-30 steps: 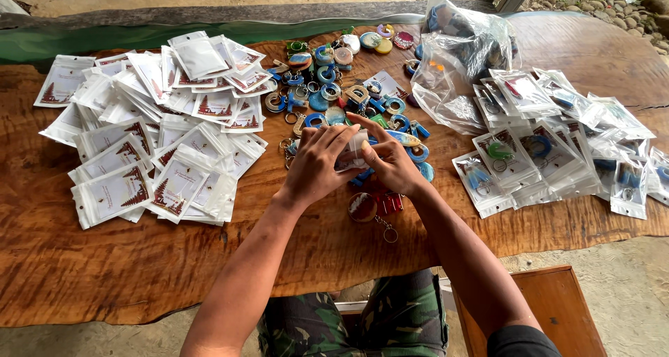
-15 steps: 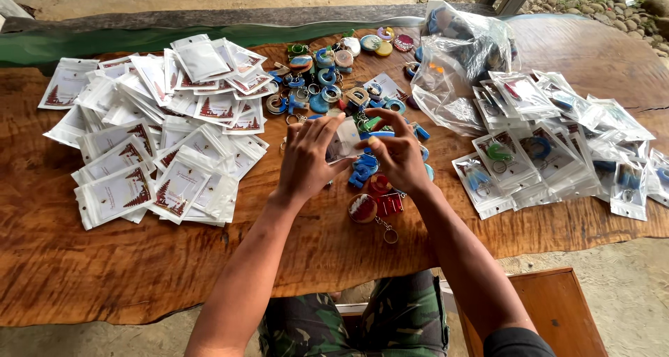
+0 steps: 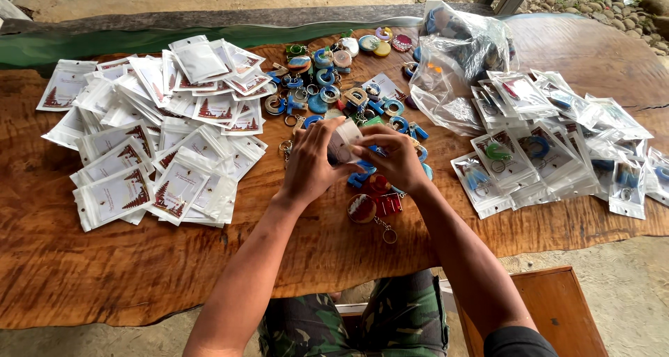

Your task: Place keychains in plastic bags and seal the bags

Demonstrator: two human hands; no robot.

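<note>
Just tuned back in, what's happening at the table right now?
A person is seated at a wooden table, both hands raised over its middle. The left hand and right hand together hold a small white packet. Loose colourful keychains lie in front. A pile of flat white packets sits on the left, packets with keychains inside on the right, beside a clear plastic bag.

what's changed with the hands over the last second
Both hands have drifted slightly up the table toward the loose keychains. The left hand and right hand now hold a small white packet up between them, clearer than before. The stack of empty packets, filled packets and plastic bag stayed put.
</note>
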